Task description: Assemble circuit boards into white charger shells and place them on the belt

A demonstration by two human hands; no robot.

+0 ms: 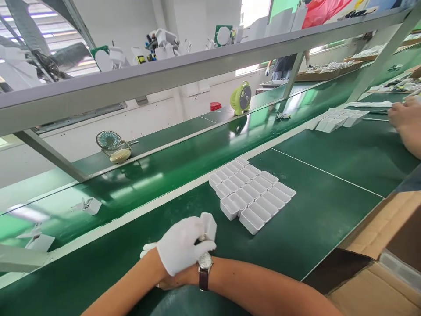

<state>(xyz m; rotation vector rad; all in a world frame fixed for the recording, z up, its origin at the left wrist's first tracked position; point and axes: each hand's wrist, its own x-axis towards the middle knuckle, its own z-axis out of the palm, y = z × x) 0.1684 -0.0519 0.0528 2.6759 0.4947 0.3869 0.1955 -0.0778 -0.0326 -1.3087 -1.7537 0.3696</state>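
My left hand [180, 243], in a white glove, is closed round a small white plastic box [209, 226] above the green table. Beneath it crosses my right hand [177, 279], with a wristwatch [205, 265] on its wrist. White-covered fingertips of that hand show at the left; the rest of its fingers is hidden, so what it holds cannot be seen. Just beyond my hands, a block of open white plastic boxes [250, 188] stands in close rows on the green table [315, 175].
A green conveyor belt [184, 169] runs behind, carrying white parts [90, 205]. Two small fans [241, 98] stand beyond it, under an overhead shelf [197, 61]. More white boxes [338, 119] and another person's hand [406, 120] are at right, above an open cardboard carton [371, 263].
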